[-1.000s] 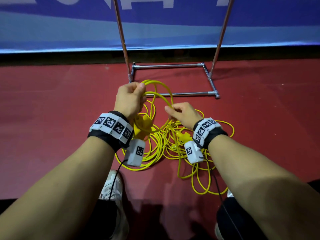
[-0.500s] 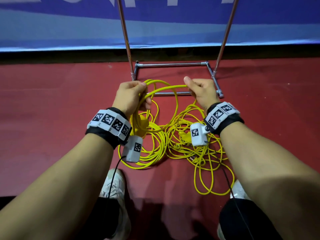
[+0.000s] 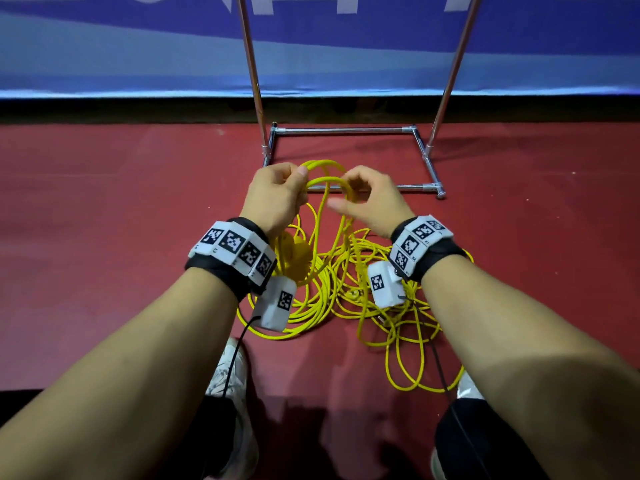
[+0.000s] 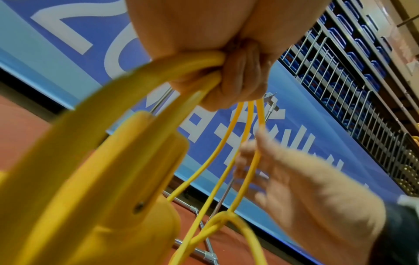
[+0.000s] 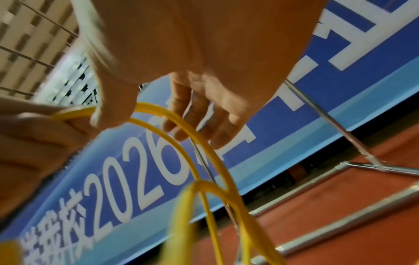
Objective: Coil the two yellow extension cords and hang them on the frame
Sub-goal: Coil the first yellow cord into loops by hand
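Gripping cord loops (image 3: 323, 181), hanging downward: left hand (image 3: 273, 199) | right hand (image 3: 372, 202) grip loose, fingers apart beside them

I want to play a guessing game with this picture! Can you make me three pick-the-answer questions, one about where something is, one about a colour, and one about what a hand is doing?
1. Where is the metal frame?
A. On the red floor beyond the hands
B. Behind the person's shoes
C. On a table

2. What colour are the cords?
A. Green
B. Yellow
C. Black

3. What is the left hand doing?
A. Lying flat on the floor
B. Gripping loops of cord
C. Holding the frame

Answers: 1 A, its base rests on the floor past the hands. 2 B, every strand is yellow. 3 B, the left wrist view shows fingers curled round several strands.
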### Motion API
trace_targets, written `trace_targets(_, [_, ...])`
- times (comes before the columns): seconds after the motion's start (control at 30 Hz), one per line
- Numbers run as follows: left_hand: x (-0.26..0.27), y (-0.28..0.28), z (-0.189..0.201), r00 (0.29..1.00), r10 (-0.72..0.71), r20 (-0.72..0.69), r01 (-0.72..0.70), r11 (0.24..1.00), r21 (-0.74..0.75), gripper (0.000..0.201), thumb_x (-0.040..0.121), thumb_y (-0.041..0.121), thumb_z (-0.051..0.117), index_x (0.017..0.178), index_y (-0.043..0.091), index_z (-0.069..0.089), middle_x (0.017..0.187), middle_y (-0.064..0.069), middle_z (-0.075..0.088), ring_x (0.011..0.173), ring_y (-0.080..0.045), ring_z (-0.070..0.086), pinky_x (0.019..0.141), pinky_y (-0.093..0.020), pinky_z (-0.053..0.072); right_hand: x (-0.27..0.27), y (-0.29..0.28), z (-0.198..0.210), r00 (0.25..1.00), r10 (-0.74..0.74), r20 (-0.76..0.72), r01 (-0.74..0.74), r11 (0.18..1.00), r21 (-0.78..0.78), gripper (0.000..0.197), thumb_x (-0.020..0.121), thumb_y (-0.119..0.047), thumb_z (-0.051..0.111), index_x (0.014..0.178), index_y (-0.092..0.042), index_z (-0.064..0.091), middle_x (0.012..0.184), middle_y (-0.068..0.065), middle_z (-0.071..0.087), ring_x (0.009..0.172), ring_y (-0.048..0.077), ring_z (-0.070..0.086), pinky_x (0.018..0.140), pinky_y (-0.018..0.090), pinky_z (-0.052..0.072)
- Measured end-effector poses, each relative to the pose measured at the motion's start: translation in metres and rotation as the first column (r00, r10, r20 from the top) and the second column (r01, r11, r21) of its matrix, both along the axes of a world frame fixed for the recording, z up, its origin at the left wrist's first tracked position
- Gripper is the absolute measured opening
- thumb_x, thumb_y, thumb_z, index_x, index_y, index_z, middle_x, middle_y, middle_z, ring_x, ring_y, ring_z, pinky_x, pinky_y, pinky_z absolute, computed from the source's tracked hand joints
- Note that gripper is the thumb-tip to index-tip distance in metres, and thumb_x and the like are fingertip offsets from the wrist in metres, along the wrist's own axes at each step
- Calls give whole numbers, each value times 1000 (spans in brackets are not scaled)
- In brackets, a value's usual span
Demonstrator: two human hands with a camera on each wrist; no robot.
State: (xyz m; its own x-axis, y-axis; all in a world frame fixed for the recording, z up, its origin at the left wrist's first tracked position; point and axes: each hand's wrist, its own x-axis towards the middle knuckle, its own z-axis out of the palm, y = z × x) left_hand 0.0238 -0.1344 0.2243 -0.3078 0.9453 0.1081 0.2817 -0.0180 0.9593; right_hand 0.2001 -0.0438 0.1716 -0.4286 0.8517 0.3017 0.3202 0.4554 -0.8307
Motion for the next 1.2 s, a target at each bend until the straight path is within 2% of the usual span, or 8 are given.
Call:
trace_targets(0.1, [-1,1,3,999,33,-8,-33,999,29,37,103,24,51,67,17,53,45,12,49,39,-7,39,46,-22,31,13,-2,-31,981,-96,171,108,992,-61,41,67,-33,90,94,-22,61,88,-3,65,75,12,56,73,33,50])
trace_targets(0.33, [3,2,2,997,66,-40,-65,998,25,37,103,26,52,66,19,53,48,11,51,40,-6,41,46,-22,33,7,-20,-45,895,82,439,52,957,-284,44,80,-62,71,70,-20,69,60,-1,61,52,13,51,57,28,39])
trace_targets(0.47, [1,3,2,995,95,-19,-94,995,37,33,103,24,52,71,16,55,54,4,51,39,-7,40,44,-20,31,-3,-20,-44,889,130,439,22,946,-323,24,84,-32,76,71,-12,72,62,1,70,62,20,67,63,34,54])
trace_targets(0.6, [-4,4,-4,989,136,-57,-134,990,38,33,101,26,53,70,18,57,51,8,53,40,-8,43,46,-22,34,-3,-17,-41,934,-66,351,187,928,-322,14,97,-15,52,85,-12,60,84,12,72,69,31,71,42,26,48])
trace_targets(0.73, [-10,6,-8,981,177,-84,-175,984,32,35,99,30,52,66,20,58,46,10,54,43,-12,46,52,-26,37,6,-7,-35,899,-296,322,340,936,-88,23,98,-18,42,91,-18,64,96,10,69,93,37,58,74,35,40])
trace_targets(0.87, [-17,8,-5,970,233,-61,-231,972,51,37,97,31,52,62,21,56,45,10,55,42,-10,45,53,-27,38,15,-5,-17,901,-405,157,412,911,-20,20,93,-28,56,84,-14,67,69,1,61,71,26,57,65,32,36])
trace_targets(1.0, [-22,10,-2,959,273,-72,-269,961,64,39,96,35,52,60,21,57,51,8,57,48,-13,48,58,-31,41,12,-3,8,938,-302,-171,306,952,-5,21,82,-27,73,68,-14,64,53,-9,42,49,5,35,53,25,32])
trace_targets(1.2, [-14,7,-7,961,225,-158,-216,974,67,36,99,32,52,66,19,59,55,6,57,49,-16,50,59,-34,44,-1,-2,29,983,-97,-159,102,995,24,17,83,-28,67,72,-15,69,58,-7,53,55,3,43,60,24,36])
